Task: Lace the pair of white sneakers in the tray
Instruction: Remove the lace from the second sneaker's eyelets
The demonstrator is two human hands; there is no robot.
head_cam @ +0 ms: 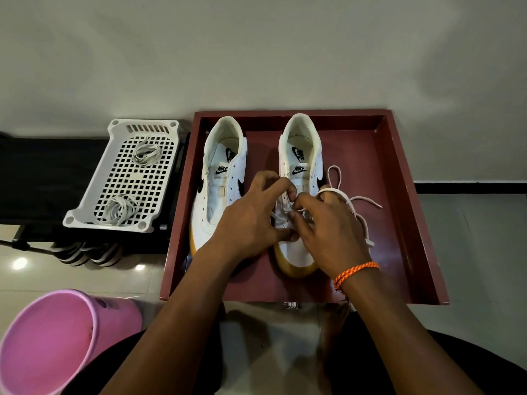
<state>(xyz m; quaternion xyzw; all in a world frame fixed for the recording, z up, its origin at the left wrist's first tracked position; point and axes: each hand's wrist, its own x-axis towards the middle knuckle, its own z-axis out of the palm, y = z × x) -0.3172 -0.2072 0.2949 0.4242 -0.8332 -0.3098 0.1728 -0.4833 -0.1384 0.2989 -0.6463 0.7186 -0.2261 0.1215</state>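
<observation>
Two white sneakers stand in a dark red tray (399, 212), toes toward me. The left sneaker (219, 178) has no lace in it. Over the lower eyelets of the right sneaker (301, 155) both hands work. My left hand (251, 220) holds that shoe's left side, thumb and curled fingers at the eyelets. My right hand (328, 232) pinches the white lace (359, 206) near an eyelet. Loose loops of the lace trail over the back of that hand and onto the tray to the right.
A white perforated basket (134, 178) with two bundles of laces sits on a dark bench to the tray's left. A pink bucket (57, 337) stands at the lower left. Striped shoes (88, 253) lie under the bench. The wall rises just behind the tray.
</observation>
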